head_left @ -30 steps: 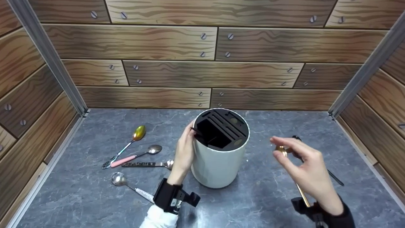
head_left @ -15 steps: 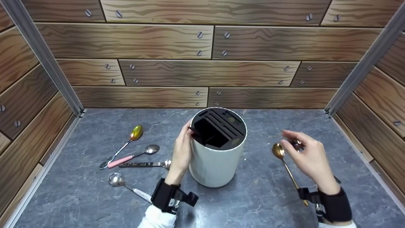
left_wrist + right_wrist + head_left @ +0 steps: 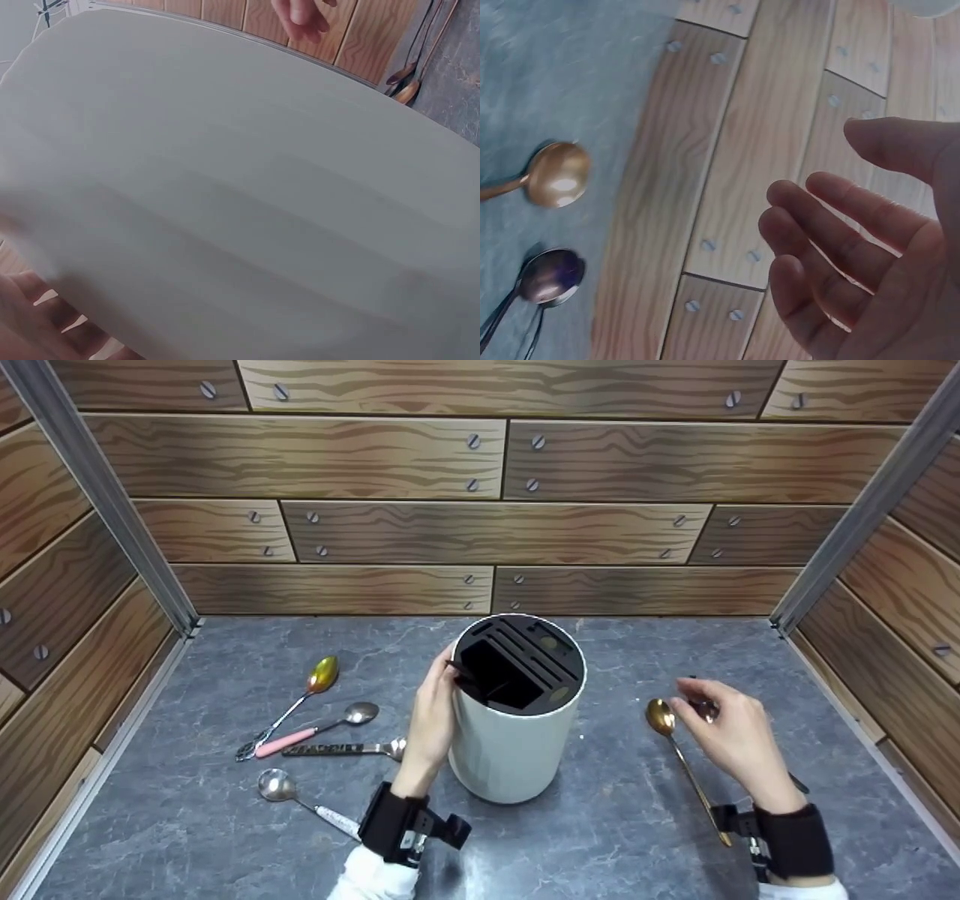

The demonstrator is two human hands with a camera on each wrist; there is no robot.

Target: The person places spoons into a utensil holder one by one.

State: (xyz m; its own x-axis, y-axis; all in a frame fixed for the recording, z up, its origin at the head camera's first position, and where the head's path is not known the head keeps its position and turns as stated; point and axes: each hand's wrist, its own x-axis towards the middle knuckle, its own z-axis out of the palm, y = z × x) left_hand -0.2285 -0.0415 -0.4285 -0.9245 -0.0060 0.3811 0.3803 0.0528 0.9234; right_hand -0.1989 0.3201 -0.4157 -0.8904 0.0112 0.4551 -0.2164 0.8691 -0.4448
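Observation:
My left hand holds the left side of a white cylindrical utensil holder, whose black slotted insert faces up. In the left wrist view its pale wall fills most of the picture, with curled fingers along its lower-left edge. Over at the right, my right hand hovers above dark spoons, its fingers loosely bent and holding nothing. A gold spoon lies to its left. The right wrist view shows a dark spoon bowl below the gold one, and another thin handle beside it.
Left of the holder lie a spoon with a yellow bowl, a pink-handled spoon, a dark-handled utensil partly behind the left wrist, and a spoon with a white patterned handle. Wood-patterned walls enclose the grey tabletop.
My right hand has moved right, off from over the gold spoon to the dark spoons, then dipped slightly. My left hand keeps its hold on the utensil holder.

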